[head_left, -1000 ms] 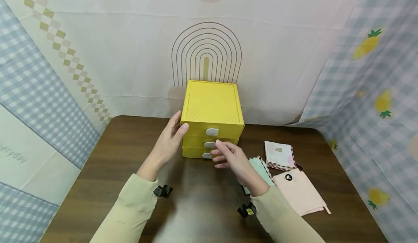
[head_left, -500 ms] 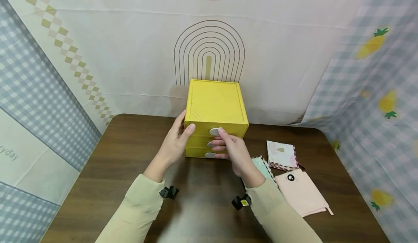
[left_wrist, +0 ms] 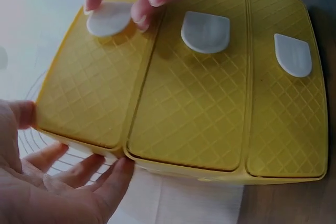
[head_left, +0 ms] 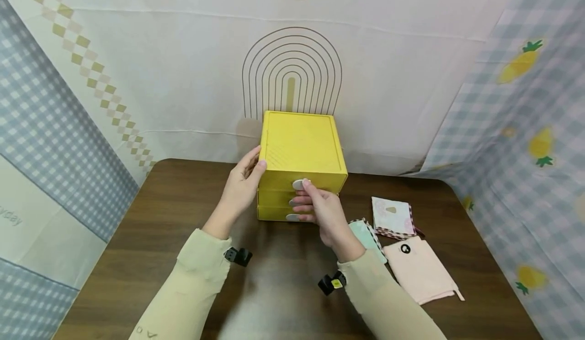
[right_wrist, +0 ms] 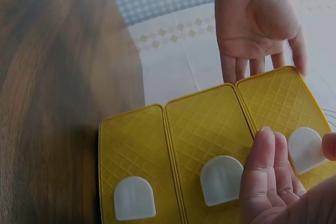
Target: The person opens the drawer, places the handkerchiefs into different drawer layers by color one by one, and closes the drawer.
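A yellow cabinet of stacked drawers (head_left: 301, 142) stands at the back of the table, its drawers closed. Each drawer front carries a white tab handle, the middle handle (left_wrist: 206, 32) and the bottom handle (left_wrist: 293, 55) lying below the top one. My right hand (head_left: 330, 215) pinches the top drawer handle (left_wrist: 109, 19) between thumb and index finger, the other fingers in front of the lower drawers. At the cabinet's upper left, my left hand (head_left: 238, 190) touches it, thumb on the front edge and extended fingers along the side wall.
To the right on the wooden table (head_left: 173, 208) lie folded cloths: a white one (head_left: 392, 215) with checked trim, a mint green one (head_left: 367, 238) partly behind the right forearm, and a pink one (head_left: 422, 271). A printed curtain (head_left: 192, 75) hangs behind the cabinet.
My right hand has moved up from near the middle handle to the top one and taken hold of it. My left hand has come against the cabinet's left side.
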`<state>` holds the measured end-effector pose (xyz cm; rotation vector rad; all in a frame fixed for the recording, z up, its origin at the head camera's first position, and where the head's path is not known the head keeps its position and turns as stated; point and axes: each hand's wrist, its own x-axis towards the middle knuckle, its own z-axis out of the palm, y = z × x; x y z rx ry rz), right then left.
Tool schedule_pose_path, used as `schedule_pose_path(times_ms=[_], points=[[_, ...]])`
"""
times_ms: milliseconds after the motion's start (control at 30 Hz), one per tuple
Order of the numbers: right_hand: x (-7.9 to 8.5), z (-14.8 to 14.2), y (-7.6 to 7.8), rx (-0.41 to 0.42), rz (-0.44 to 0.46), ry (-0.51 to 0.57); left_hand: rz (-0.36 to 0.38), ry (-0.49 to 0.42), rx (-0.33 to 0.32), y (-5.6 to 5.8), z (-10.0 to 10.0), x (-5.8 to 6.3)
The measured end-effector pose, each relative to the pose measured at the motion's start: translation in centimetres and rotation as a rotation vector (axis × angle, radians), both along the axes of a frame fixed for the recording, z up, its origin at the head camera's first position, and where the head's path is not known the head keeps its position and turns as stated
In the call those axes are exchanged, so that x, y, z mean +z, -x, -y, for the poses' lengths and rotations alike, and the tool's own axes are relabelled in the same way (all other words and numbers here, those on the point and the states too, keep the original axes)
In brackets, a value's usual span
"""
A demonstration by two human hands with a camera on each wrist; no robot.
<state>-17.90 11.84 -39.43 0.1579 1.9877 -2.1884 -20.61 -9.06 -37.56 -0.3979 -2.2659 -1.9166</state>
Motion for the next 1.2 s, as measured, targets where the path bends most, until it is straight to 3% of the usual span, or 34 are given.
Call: schedule_pose_path(times_ms=[367, 600, 967, 1200], points=[[0.6, -0.1, -0.2, 0.020, 0.058, 0.078, 0.086, -0.146, 0.013, 0.4, -0.2, -0.3], [0.7, 0.4, 0.3, 0.006, 0.056, 0.028, 0.168, -0.242, 0.013, 0.6, 0.0, -0.5], [0.3, 0.4, -0.4, 0.003, 0.067, -0.045, 0.249, -0.261, -0.012, 0.6, 0.4, -0.7], [0.1, 0.3, -2.0, 0.014, 0.052, -0.045, 0.260, -0.219, -0.047, 0.8, 0.8, -0.2]])
